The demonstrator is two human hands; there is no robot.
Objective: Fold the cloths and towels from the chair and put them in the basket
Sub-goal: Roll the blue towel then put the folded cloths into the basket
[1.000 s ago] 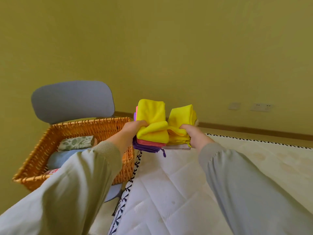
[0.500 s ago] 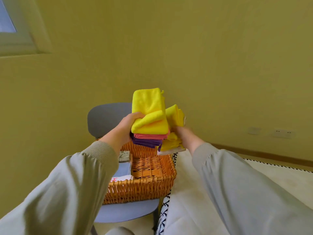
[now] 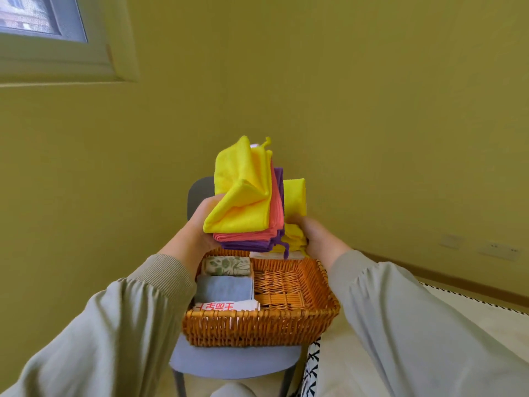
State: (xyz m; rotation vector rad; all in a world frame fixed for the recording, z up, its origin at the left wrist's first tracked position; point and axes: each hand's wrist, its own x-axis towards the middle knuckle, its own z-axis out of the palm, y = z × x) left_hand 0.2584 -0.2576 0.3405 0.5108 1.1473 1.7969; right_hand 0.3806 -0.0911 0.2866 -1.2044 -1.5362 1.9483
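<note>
Gripping cloth stack (image 3: 243, 207) w/ left hand (image 3: 197, 227) & right hand (image 3: 317, 239), above basket (image 3: 257, 328) mid-frame. Prob. soft, light, floppy; squeeze both sides.

I had both arms stretched forward and converging, the grey-green sleeves (image 3: 120, 319) covering them to the wrists. My left hand (image 3: 200, 224) clasped the left side of the stack of folded cloths (image 3: 243, 202), palm turned inward. My right hand (image 3: 317, 239) gripped its right side a little lower, back of the hand toward me. The fingers of both were hidden behind the stack.
</note>
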